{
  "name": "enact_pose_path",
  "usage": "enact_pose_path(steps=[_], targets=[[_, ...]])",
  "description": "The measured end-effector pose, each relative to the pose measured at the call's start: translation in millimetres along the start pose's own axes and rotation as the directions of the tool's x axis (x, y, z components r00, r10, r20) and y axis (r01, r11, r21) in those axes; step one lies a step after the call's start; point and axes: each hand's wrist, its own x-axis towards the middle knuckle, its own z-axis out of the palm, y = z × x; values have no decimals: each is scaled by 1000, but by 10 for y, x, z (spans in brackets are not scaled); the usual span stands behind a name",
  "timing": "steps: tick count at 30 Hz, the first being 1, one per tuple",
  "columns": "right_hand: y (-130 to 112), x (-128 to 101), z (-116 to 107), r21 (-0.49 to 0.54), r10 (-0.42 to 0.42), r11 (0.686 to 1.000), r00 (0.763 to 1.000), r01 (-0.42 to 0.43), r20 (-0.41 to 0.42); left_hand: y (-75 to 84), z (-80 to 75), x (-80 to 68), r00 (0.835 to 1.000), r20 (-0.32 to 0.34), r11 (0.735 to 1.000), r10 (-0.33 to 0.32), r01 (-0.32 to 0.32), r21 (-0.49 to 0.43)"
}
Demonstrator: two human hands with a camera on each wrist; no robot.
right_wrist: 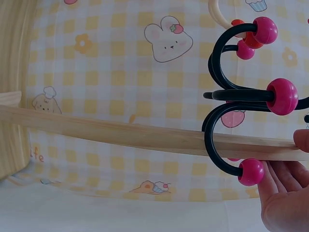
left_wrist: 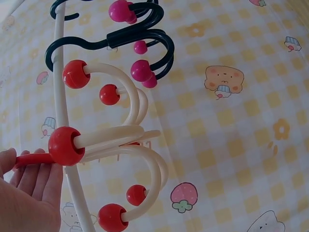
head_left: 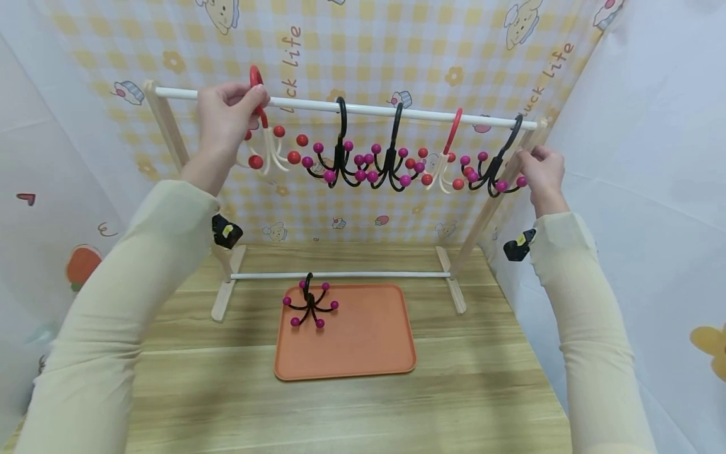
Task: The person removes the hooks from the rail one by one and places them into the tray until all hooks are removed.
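Observation:
A wooden rack carries a white top rail (head_left: 431, 114) with several ball-tipped hooks on it. My left hand (head_left: 229, 116) pinches the red loop of a red-and-cream hook (head_left: 266, 148) at the rail's left end. In the left wrist view the fingers (left_wrist: 29, 193) hold that loop beside the cream arms (left_wrist: 120, 140), with a black hook (left_wrist: 140, 43) further along. My right hand (head_left: 541, 170) grips the rack's right wooden post (head_left: 488, 214) next to a black hook with pink balls (head_left: 496, 170). The right wrist view shows this hand (right_wrist: 285, 193) curled behind the post (right_wrist: 120, 133), just below the black hook (right_wrist: 227, 96).
Two black hooks (head_left: 340, 161) and another red-and-cream hook (head_left: 445, 167) hang mid-rail. An orange tray (head_left: 368, 353) lies on the wooden table under the rack, with one black hook (head_left: 310, 306) on its far left corner. A lower white rail (head_left: 368, 275) joins the rack's feet. Patterned sheets enclose the space.

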Motion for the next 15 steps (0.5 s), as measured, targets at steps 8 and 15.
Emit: enact_pose_path(steps=[8,15], targets=[[-7,-3,3,-8,-3,1000,1000,3,-1,-42,-105,-44,1000,-13,1000,5,-5,-18],[1,-5,1,-12,-8,1000,1000,8,0,-84,-169,-101,1000,-8,999,1,-2,-44]])
